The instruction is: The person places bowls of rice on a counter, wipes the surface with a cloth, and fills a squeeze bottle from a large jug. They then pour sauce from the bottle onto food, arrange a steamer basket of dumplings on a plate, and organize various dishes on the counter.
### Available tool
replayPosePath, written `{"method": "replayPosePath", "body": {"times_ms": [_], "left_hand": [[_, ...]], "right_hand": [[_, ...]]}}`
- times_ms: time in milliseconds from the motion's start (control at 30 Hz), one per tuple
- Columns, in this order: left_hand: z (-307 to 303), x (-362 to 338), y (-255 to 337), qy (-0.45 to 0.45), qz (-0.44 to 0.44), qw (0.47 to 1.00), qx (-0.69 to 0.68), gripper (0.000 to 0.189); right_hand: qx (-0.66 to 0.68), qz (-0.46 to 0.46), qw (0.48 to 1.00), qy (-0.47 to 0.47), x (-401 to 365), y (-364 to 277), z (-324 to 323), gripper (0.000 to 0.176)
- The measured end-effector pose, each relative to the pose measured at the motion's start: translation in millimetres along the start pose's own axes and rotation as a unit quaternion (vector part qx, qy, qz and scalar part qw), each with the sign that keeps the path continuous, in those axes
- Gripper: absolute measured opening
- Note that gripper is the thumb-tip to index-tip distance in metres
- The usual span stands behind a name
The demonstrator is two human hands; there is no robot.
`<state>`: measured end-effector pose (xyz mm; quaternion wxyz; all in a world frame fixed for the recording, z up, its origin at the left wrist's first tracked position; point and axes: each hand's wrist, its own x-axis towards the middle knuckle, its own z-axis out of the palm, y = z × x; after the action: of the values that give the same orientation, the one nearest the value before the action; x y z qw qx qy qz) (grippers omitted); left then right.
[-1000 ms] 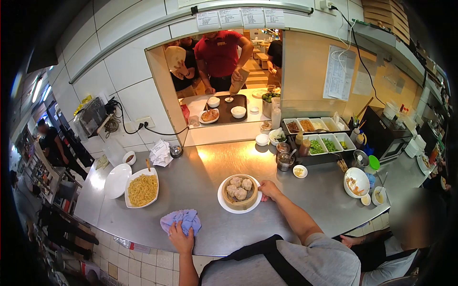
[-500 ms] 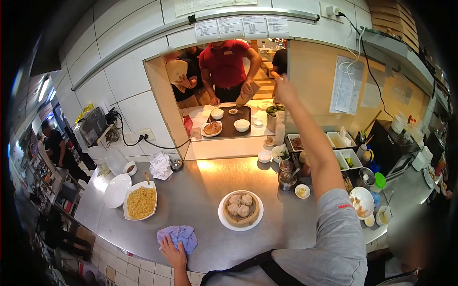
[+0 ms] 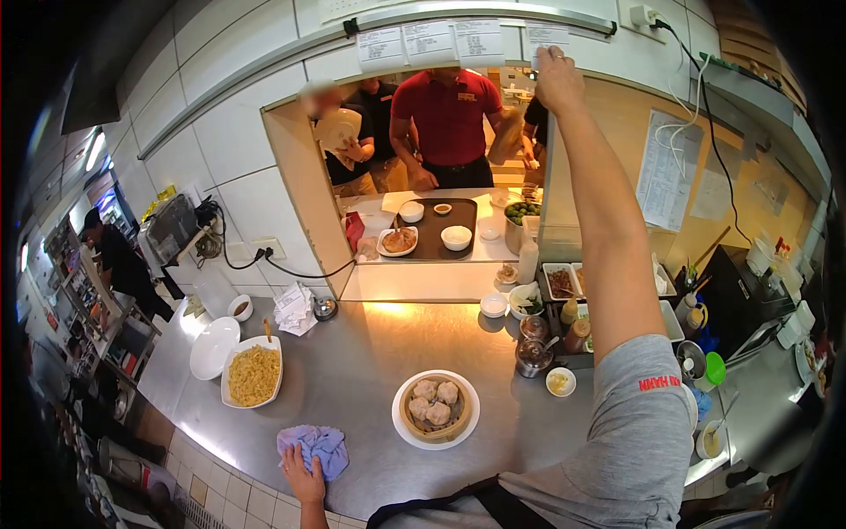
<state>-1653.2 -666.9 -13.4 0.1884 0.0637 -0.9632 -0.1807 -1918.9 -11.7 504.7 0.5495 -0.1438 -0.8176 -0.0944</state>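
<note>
My right hand point(image 3: 559, 78) is raised to the rail above the pass window, its fingers closed on the lower edge of the rightmost paper slip point(image 3: 546, 37). Low on the steel counter, my left hand point(image 3: 302, 473) rests against a crumpled purple cloth point(image 3: 315, 448); the fingers are spread over its near edge. Between my arms, a bamboo steamer point(image 3: 435, 409) with several dumplings stands on a white plate point(image 3: 402, 425). To the left is a square white bowl of fried rice point(image 3: 255, 375) with a handle sticking out.
A person in a red shirt point(image 3: 448, 119) stands behind the window, beyond a dark tray point(image 3: 439, 243) with bowls. More paper slips point(image 3: 429, 42) hang from the rail point(image 3: 335, 35). Jars point(image 3: 533, 357) and sauce bottles point(image 3: 577, 335) stand at right, a receipt pile point(image 3: 295, 309) at left.
My right hand has risen to the rail and taken hold of the rightmost slip, which is now apart from the others. The person in red has straightened up and moved the brown object aside.
</note>
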Motion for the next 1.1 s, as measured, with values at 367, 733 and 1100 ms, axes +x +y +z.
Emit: {"method": "replayPosePath", "body": {"times_ms": [367, 733, 1100], "left_hand": [[4.1, -0.9, -4.0, 0.025, 0.027, 0.999, 0.000, 0.053], [0.4, -1.3, 0.0, 0.012, 0.008, 1.000, 0.004, 0.054], [4.0, -1.4, -5.5, 0.026, 0.024, 0.999, -0.001, 0.055]], "right_hand": [[0.013, -0.012, 1.000, 0.006, -3.4, 43.2, -2.3, 0.048], [0.199, 0.018, 0.978, 0.061, 4.1, 51.1, 7.8, 0.055], [0.486, 0.028, 0.864, -0.131, -292.0, -16.9, -59.9, 0.037]]}}
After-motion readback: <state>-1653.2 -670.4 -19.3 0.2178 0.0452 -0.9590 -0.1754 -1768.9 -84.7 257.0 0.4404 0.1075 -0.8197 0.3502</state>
